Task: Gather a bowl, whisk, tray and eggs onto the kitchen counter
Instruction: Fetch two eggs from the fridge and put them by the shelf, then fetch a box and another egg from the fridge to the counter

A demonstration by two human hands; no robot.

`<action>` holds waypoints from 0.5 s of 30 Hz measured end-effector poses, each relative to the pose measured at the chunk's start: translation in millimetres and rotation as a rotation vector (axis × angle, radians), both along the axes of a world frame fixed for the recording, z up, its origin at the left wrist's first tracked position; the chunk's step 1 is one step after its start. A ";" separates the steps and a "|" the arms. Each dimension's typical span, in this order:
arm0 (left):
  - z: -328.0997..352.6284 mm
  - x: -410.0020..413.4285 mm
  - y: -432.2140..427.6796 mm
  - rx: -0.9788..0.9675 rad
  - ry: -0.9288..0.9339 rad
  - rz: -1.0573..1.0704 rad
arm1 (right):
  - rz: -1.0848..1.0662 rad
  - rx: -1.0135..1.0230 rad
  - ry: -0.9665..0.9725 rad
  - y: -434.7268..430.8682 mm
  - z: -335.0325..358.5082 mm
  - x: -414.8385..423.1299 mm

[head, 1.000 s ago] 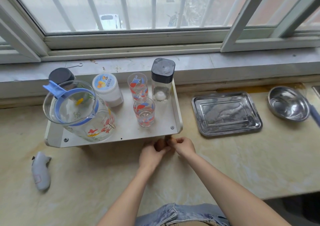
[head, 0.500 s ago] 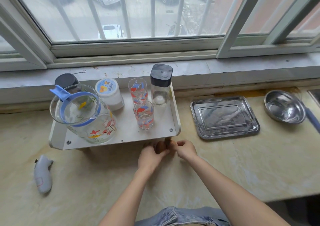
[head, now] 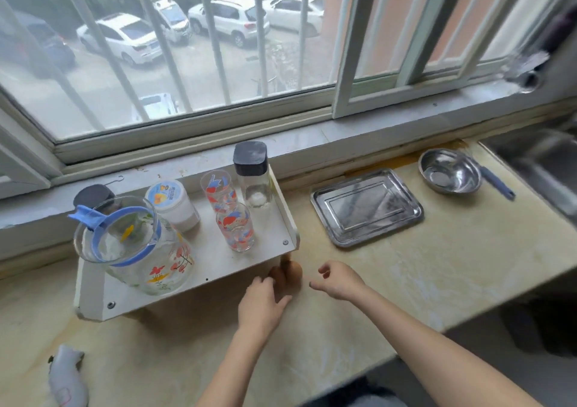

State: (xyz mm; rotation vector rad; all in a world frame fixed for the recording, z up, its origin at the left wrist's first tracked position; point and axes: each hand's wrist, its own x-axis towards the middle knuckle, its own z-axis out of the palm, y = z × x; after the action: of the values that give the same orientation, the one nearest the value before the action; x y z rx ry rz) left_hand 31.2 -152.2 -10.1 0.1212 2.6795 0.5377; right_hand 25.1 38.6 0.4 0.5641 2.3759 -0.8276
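Two brown eggs (head: pixel 293 276) sit on the counter by the wooden leg under the front right corner of a white shelf (head: pixel 218 269). My left hand (head: pixel 260 303) lies flat just in front of them, fingertips touching the left egg. My right hand (head: pixel 338 281) hovers a little to the right of the eggs, fingers loosely curled around nothing. A steel tray (head: pixel 367 208) lies on the counter further right. Beyond it stands a steel bowl (head: pixel 449 175). A blue handle (head: pixel 496 183) lies beside the bowl, its head not clear.
The shelf carries a glass pitcher (head: pixel 134 244) with a blue lid, two printed glasses (head: pixel 235 225), a white tub (head: pixel 173 202) and a black-capped jar (head: pixel 252 172). A sink (head: pixel 543 163) is at the far right. A white gadget (head: pixel 67 378) lies bottom left.
My right hand has come off the eggs and moved right. My left hand has slid back slightly. The eggs now show between the hands. The view has tilted up.
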 end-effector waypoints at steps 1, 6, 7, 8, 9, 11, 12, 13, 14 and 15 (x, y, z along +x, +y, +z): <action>6.9 1.7 1.7 0.001 0.033 -0.074 | 0.010 0.035 0.012 1.0 6.1 6.9; 47.0 0.9 22.8 0.034 0.151 -0.412 | 0.032 0.192 0.130 13.5 42.1 40.2; 56.2 1.7 29.8 0.034 0.187 -0.483 | 0.011 0.220 0.158 17.9 51.8 51.9; 64.7 2.8 37.0 0.042 0.222 -0.543 | -0.012 0.245 0.186 22.5 61.0 63.1; 74.2 4.0 45.4 0.058 0.261 -0.603 | -0.035 0.268 0.213 27.9 71.4 74.9; 91.9 6.7 60.6 0.090 0.334 -0.696 | -0.059 0.317 0.260 36.3 89.7 94.6; 102.8 10.1 73.6 0.107 0.382 -0.756 | -0.090 0.341 0.280 43.4 101.6 108.7; 108.5 9.6 76.1 0.107 0.410 -0.778 | -0.086 0.352 0.299 43.2 109.9 112.8; 120.1 15.7 92.4 0.133 0.454 -0.836 | -0.128 0.385 0.318 52.1 123.8 130.2; 127.1 18.8 100.3 0.148 0.483 -0.875 | -0.141 0.407 0.336 55.1 133.8 140.1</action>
State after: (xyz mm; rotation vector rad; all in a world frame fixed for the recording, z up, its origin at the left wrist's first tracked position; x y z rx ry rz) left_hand 50.0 -52.0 117.0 1.5363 2.6302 0.4376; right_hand 165.2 93.7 134.2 0.8152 2.8681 -0.5248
